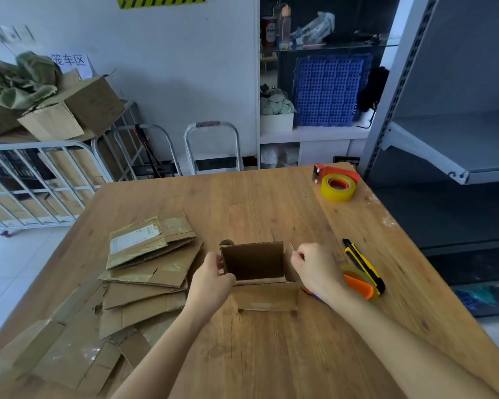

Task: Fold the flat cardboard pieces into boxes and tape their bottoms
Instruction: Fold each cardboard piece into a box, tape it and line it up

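Box: the box (267,295) stands half-formed near the middle of the surface (271,211), open side up, with one tall flap raised at the back
Left grip: the left grip (213,279) is curled round the box's left wall and clamped on it
Right grip: the right grip (317,269) is curled at the right flap and seems to pinch its edge
Risk, shape: only the hands keep the walls square, so a slack hold could let the box skew or spring flat
Risk, tools: the dispenser (357,285) and knife (363,266) lie just behind the right wrist, where a backward sweep could knock them
Hidden: the box's underside, so I cannot tell whether it is closed or taped
Hidden, too: the right fingertips, and most of the dispenser
Cut off: the flats (144,272) on the left run out of frame
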{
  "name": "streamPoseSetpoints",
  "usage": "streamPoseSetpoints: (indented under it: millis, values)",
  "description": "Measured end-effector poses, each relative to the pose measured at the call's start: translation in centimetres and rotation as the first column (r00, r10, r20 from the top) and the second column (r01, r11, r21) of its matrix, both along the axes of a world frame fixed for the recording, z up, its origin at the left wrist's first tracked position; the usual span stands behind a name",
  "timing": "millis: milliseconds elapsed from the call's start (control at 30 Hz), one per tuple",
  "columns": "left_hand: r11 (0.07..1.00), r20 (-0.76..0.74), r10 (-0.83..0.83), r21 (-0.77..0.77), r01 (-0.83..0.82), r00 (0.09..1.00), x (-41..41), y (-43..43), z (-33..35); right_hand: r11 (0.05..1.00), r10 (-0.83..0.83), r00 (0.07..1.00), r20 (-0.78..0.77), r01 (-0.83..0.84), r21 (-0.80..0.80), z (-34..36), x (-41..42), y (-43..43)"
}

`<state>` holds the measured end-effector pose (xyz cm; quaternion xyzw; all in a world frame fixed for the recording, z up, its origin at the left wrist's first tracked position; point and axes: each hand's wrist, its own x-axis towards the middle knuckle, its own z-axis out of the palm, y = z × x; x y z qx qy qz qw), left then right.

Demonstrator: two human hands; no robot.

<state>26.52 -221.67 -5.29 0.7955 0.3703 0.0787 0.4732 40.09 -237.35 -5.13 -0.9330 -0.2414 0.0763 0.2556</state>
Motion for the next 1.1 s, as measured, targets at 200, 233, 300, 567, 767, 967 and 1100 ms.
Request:
streamPoseSetpoints:
  millis: [200,233,300,567,767,967,1100]
  values:
    - [0.977,0.010,-0.136,0.165,0.133,0.991,0.8,-0.7,0.0,0.992,-0.128,0.992,-0.013,0.129,0.003,-1.3,0.1,0.0]
    - [0.974,0.020,-0.149,0.175,0.143,0.989,1.0,-0.8,-0.1,0.985,-0.165,0.985,-0.047,0.167,0.032,-1.3,0.5,-0.1]
    - [0.969,0.043,-0.178,0.183,0.167,0.983,0.9,-0.6,-0.1,0.976,-0.198,0.976,-0.091,0.205,0.070,-1.3,1.0,-0.2]
    - [0.831,-0.098,-0.426,0.350,0.432,0.899,0.6,-0.3,-1.5,0.998,-0.021,0.999,-0.044,0.024,0.057,-1.3,0.3,0.1]
    - [0.804,-0.236,-0.434,0.333,0.492,0.869,0.9,0.7,-2.0,0.914,0.116,0.983,-0.143,-0.049,0.402,-2.7,-0.8,-2.5]
    - [0.846,-0.134,-0.442,0.267,0.461,0.887,1.4,0.2,-1.2,0.911,0.402,0.915,-0.035,-0.396,0.112,-3.6,0.0,-3.4]
    - [0.862,-0.108,-0.421,0.261,0.434,0.901,1.2,0.2,-1.1,0.888,0.457,0.888,-0.047,-0.458,-0.025,-3.1,0.8,-2.1]
